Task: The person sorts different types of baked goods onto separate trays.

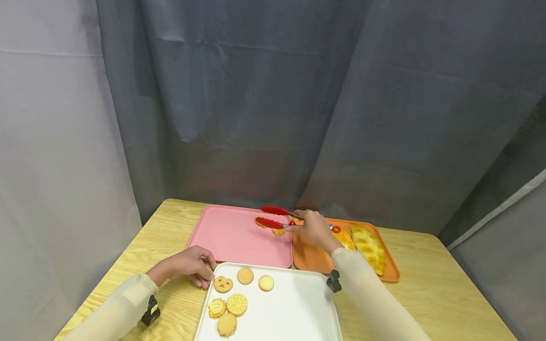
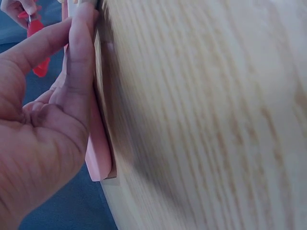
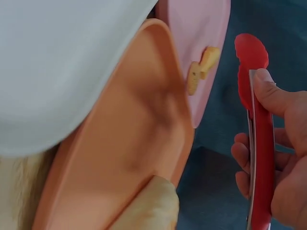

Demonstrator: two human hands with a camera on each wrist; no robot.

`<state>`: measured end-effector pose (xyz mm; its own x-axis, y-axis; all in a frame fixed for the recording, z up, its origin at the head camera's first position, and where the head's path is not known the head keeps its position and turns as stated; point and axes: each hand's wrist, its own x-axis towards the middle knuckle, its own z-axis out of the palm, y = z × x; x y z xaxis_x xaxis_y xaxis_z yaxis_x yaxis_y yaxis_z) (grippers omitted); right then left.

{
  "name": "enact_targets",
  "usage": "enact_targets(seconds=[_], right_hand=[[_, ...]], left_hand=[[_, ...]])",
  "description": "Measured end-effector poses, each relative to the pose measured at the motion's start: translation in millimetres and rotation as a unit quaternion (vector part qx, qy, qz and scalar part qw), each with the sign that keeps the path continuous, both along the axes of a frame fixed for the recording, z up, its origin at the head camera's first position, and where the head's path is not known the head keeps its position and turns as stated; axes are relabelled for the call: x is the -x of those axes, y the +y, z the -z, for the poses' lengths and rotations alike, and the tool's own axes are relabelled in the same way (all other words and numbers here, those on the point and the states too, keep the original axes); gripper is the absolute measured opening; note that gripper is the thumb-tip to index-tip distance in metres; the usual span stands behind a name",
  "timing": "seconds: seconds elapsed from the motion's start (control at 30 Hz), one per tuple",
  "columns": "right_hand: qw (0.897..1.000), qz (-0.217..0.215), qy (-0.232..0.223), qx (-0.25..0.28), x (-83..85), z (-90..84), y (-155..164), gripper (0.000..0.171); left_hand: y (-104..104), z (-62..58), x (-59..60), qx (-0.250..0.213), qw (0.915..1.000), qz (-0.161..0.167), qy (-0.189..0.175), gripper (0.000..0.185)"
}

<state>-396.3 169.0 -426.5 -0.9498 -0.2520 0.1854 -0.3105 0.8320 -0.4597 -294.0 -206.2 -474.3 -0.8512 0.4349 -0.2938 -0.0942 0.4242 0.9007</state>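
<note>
White tray (image 1: 298,308) nearest; right hand (image 1: 313,229) grips red tongs (image 1: 273,217) over pink tray (image 1: 232,234)

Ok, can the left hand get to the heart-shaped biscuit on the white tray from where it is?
Probably yes: the left hand rests at the white tray corner, the heart-shaped biscuit just beside its fingers, nothing between.

No text, label, brand, number or sign readable in any view.
</note>
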Motion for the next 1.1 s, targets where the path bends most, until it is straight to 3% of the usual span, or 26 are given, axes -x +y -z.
enact_targets(seconds=[0.17, 0.47, 0.7, 0.8, 1.1], right_hand=[[0.999, -0.031, 0.022, -0.012, -17.7, -13.1, 9, 0.065], [0.992, -0.113, 0.059, -0.011, -54.4, -20.3, 28, 0.068], [0.991, -0.129, 0.02, -0.024, -81.0, -19.8, 39, 0.068], [0.989, -0.14, 0.003, -0.038, -88.1, -16.2, 44, 0.07], [0.977, -0.2, 0.014, -0.073, -96.0, -1.7, 53, 0.069]], left_hand=[[1, -1.3, 0.0, 0.005, 1.0, -0.007, -0.002, 0.024], [0, -1.5, 1.3, 0.017, 0.9997, -0.017, 0.005, 0.023], [-1, -2.2, 4.4, 0.02, 0.9996, -0.022, 0.002, 0.023], [0, -2.5, 4.6, 0.025, 0.9994, -0.023, 0.003, 0.022], [1, -3.7, 6.7, 0.042, 0.9985, -0.034, 0.008, 0.022]])
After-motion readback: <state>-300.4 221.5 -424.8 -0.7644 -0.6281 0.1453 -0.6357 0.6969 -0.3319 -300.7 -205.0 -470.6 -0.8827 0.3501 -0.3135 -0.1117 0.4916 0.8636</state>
